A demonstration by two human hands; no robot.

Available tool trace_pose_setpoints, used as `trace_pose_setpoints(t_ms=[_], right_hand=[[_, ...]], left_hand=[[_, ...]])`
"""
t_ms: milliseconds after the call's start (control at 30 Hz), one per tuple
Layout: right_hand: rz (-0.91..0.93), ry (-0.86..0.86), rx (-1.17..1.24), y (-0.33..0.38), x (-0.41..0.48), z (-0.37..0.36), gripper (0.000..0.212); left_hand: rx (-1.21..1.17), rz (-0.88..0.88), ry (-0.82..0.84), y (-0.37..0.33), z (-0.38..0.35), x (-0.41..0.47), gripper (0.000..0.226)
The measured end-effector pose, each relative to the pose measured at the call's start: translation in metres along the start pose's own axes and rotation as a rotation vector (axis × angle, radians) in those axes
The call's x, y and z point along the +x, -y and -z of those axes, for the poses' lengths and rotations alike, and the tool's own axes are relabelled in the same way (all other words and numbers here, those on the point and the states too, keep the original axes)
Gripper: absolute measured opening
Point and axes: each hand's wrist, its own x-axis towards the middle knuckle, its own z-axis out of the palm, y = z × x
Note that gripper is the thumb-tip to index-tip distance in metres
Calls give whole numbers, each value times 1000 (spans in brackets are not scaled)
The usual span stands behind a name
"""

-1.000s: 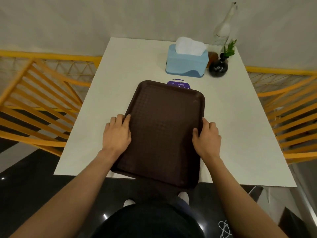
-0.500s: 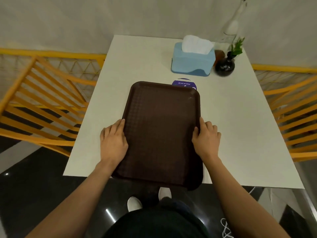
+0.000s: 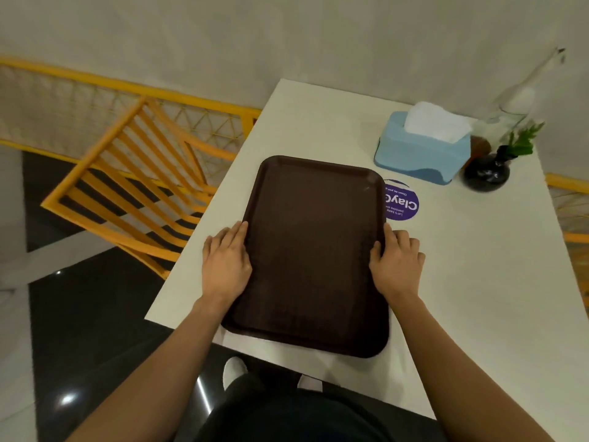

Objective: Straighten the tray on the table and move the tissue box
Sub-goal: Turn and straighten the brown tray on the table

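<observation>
Over on the left, one orange slatted wooden chair [image 3: 134, 189] stands beside the white rectangular table [image 3: 478, 282]. Left hand [image 3: 227, 263] lies flat, fingers together, pressed against the left rim of the single dark brown plastic tray [image 3: 315, 253]. The tray sits on the near-left part of the table, its near edge close to the table's lip. Right hand [image 3: 396, 261] hooks the right rim, thumb on the inside, fingers outside, a light clamp, not a lift. Just past the tray's far-right corner, one round purple sticker [image 3: 402, 202], partly hidden. Further right and far, one light blue tissue box [image 3: 420, 154] with white tissue poking up, untouched. Beside it one small black round vase [image 3: 486, 175] with a green sprig, and one clear glass bottle [image 3: 516, 103] behind.

Risks, as I read it: an uneven push and the tray skews or slides off the near edge. Reaching for the box later, a careless sweep could topple the vase or bottle crowding its right side.
</observation>
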Motion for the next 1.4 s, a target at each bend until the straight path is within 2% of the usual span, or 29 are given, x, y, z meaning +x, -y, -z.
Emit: trace_pose_setpoints(t_ms=[467, 600, 733, 867, 1100, 1267, 1400], right_hand=[[-58, 15, -43, 75, 33, -18, 50], [-111, 56, -47, 83, 37, -14, 56], [-100, 83, -11, 84, 17, -11, 64], [-95, 90, -13, 84, -17, -17, 70], [-111, 52, 21, 83, -47, -18, 66], [-99, -1, 47, 77, -51, -18, 59], [-94, 34, 20, 77, -42, -20, 61]], left_hand=[[-106, -49, 4, 54, 15, 85, 53], [-173, -91, 30, 58, 16, 105, 54], [-230, -85, 87, 63, 16, 108, 58], [-166, -173, 153, 76, 17, 108, 60], [-207, -177, 85, 87, 13, 84, 55], [-215, -157, 89, 84, 12, 79, 55], [-232, -109, 125, 80, 16, 82, 55]])
